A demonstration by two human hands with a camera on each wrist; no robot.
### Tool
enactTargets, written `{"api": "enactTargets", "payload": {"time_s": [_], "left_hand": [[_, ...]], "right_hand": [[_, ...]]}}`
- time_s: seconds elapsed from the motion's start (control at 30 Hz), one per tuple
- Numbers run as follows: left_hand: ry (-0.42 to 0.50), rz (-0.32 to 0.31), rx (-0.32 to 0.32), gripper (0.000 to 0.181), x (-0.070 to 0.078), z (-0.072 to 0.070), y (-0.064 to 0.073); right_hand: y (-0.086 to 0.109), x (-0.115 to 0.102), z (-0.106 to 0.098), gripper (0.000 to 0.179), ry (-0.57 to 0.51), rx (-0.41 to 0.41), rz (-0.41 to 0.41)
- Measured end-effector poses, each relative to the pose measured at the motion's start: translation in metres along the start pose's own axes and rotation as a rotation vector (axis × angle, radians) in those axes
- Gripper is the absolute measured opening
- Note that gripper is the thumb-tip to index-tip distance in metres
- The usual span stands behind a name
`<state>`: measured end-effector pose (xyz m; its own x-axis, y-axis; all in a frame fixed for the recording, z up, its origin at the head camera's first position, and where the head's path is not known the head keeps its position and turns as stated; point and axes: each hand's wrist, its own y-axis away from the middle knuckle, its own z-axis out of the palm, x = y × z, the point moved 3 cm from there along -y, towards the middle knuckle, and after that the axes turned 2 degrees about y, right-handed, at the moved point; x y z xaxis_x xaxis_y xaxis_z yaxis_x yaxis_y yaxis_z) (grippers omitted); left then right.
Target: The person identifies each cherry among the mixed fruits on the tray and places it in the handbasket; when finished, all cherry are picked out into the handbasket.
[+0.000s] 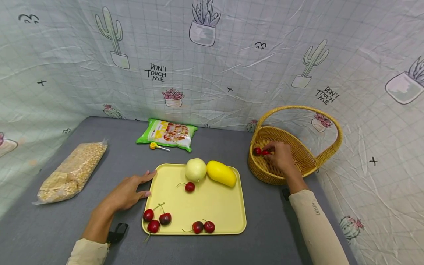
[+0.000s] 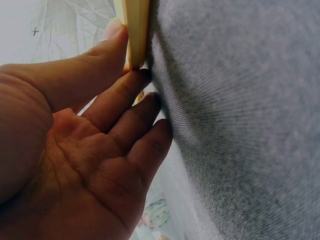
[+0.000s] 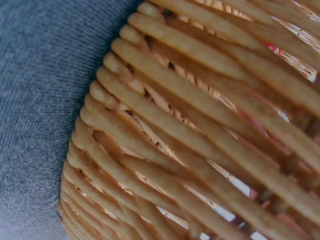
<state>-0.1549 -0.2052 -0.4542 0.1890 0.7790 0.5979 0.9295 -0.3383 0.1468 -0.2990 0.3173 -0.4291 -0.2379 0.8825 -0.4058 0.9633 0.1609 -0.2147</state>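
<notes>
My left hand (image 1: 127, 191) rests at the left edge of a yellow tray (image 1: 218, 209), thumb and index fingertips against its rim. In the left wrist view its thumb (image 2: 112, 42) touches the tray's side and the other fingertips meet the table. Inside the wicker basket (image 1: 265, 173), my right hand (image 1: 281, 156) pinches a red cherry (image 1: 266, 152). Another cherry (image 1: 257, 151) lies beside it in the basket. On the tray are several dark-red cherries (image 1: 165, 219), a pale round fruit (image 1: 195, 170) and a yellow oblong fruit (image 1: 221, 173). Woven basket wall (image 3: 175, 120) hides the right hand in its wrist view.
A clear bag of corn kernels (image 1: 73, 173) lies at the left of the grey table. Behind the tray are a green-edged food packet (image 1: 170, 133) and a yellow lollipop (image 1: 154, 146). The basket's tall handle (image 1: 298, 107) arches above it. A cactus-print cloth (image 1: 232, 88) hangs behind.
</notes>
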Motion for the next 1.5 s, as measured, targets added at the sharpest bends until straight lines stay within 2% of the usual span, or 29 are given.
{"api": "enactTargets", "payload": {"time_s": [0.53,0.87,1.17,1.5], "left_hand": [[0.008,-0.003,-0.004,0.073,-0.001,0.001,0.000],[0.005,0.003,-0.004,0.073,0.001,0.000,0.001],[-0.001,-0.010,-0.007,0.074,0.001,0.000,0.001],[-0.003,0.003,-0.006,0.074,-0.001,-0.001,0.000]], "right_hand": [[0.004,0.002,0.001,0.025,0.005,-0.043,0.026],[0.012,-0.008,-0.011,0.025,-0.008,0.033,-0.006],[0.024,-0.031,-0.028,0.028,-0.015,0.117,-0.018],[0.047,-0.075,-0.045,0.031,-0.028,0.242,-0.185]]}}
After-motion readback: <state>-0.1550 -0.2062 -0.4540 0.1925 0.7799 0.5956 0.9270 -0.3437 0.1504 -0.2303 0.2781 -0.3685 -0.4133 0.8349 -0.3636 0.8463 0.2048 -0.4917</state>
